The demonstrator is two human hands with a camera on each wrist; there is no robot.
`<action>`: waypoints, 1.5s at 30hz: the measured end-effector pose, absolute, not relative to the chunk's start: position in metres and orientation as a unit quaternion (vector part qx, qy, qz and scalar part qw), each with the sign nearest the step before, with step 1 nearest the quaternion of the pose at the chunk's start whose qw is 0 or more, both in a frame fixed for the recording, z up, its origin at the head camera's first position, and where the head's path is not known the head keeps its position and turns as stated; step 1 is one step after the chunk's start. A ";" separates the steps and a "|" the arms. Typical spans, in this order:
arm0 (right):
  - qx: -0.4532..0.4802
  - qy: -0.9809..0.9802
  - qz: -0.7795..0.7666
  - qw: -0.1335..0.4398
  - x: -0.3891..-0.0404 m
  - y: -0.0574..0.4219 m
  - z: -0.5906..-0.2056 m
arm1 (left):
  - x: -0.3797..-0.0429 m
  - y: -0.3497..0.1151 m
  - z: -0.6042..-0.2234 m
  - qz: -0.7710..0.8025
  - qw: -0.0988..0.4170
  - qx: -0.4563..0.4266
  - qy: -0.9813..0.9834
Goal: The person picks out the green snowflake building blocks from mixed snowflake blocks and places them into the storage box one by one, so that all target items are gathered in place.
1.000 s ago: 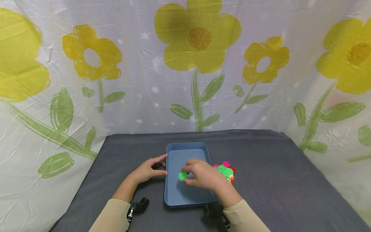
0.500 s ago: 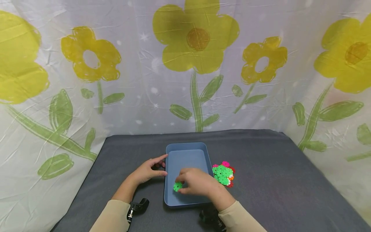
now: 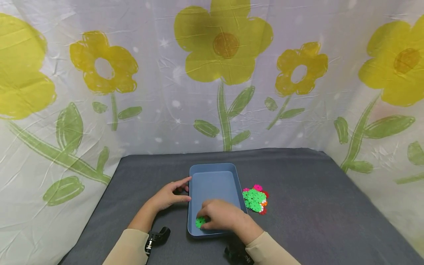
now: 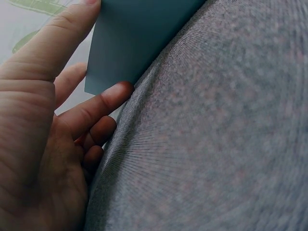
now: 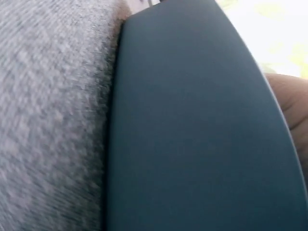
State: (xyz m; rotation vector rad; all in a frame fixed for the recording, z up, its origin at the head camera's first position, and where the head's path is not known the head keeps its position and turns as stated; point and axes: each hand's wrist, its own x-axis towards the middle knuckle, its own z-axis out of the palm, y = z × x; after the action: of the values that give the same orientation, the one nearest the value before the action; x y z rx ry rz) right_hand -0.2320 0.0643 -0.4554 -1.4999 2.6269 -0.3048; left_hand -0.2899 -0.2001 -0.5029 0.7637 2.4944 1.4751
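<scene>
In the head view a blue rectangular tray (image 3: 212, 168) lies on the dark cloth. Its near left corner is where my right hand (image 3: 221, 217) is, low inside, pinching a green snowflake-shaped plastic disc (image 3: 200, 222) between thumb and fingers. My left hand (image 3: 167, 194) rests at the tray's left side, thumb and index finger extended against the rim. The left wrist view shows these fingers (image 4: 98, 108) touching the outer wall of the tray (image 4: 130, 43). From the right wrist, the tray wall (image 5: 192, 120) hides most of the right hand (image 5: 292, 103), and the disc cannot be seen.
Right of the tray lies a pile of snowflake discs (image 3: 254, 200), mostly green, with pink, red, orange and white ones at its edges. Black wrist devices sit under both forearms. A flower-printed curtain (image 3: 159, 92) hangs behind the table.
My right hand has moved toward me and slightly left inside the tray, carrying the green disc down to the near left corner. The left hand stays in place.
</scene>
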 end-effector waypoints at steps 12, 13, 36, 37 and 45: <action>-0.512 0.845 -0.134 0.079 -0.223 0.056 -0.457 | -0.289 -0.199 -0.501 0.503 0.067 0.265 0.820; -0.512 0.844 -0.138 0.084 -0.223 0.055 -0.456 | -0.289 -0.199 -0.501 0.503 0.067 0.265 0.820; -0.471 0.845 -0.217 0.130 -0.226 0.064 -0.443 | -0.285 -0.199 -0.498 0.501 0.074 0.258 0.823; -0.469 0.845 -0.221 0.129 -0.227 0.066 -0.441 | -0.285 -0.199 -0.498 0.502 0.075 0.259 0.822; -0.443 0.850 -0.256 0.124 -0.233 0.080 -0.427 | -0.286 -0.199 -0.497 0.493 0.071 0.259 0.827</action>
State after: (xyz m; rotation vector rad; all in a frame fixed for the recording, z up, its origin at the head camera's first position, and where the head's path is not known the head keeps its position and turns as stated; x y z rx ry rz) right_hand -0.2335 0.0799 -0.4274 -1.2910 2.4797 -0.7471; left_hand -0.2856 -0.1990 -0.4974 0.7780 2.4883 1.4834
